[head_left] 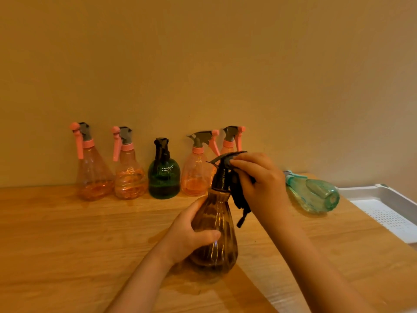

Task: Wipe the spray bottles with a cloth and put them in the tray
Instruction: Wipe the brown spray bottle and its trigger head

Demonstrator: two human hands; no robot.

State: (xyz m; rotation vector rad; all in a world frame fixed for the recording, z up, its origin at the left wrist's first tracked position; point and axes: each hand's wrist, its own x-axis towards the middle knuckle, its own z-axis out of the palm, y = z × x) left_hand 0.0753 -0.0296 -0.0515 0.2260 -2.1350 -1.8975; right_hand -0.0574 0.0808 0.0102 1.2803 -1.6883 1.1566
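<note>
left grip (189, 236) wraps the brown spray bottle (214, 233), upright on the desk (67, 245). right grip (259, 177) clasps a dark cloth (240, 199) against its nozzle. at 2 o'clock a teal bottle (313, 195) lies sideways beside the white tray (388, 213). at 11 o'clock, four pink bottles (94, 172) and a green bottle (164, 179) hold liquid.

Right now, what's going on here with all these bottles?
A person is cleaning spray bottles at a wooden table. The left hand holds a brown bottle upright by its body, while the right hand rubs a dark cloth over its nozzle. Five more bottles stand along the wall. A light green bottle lies on its side near the white tray.
</note>
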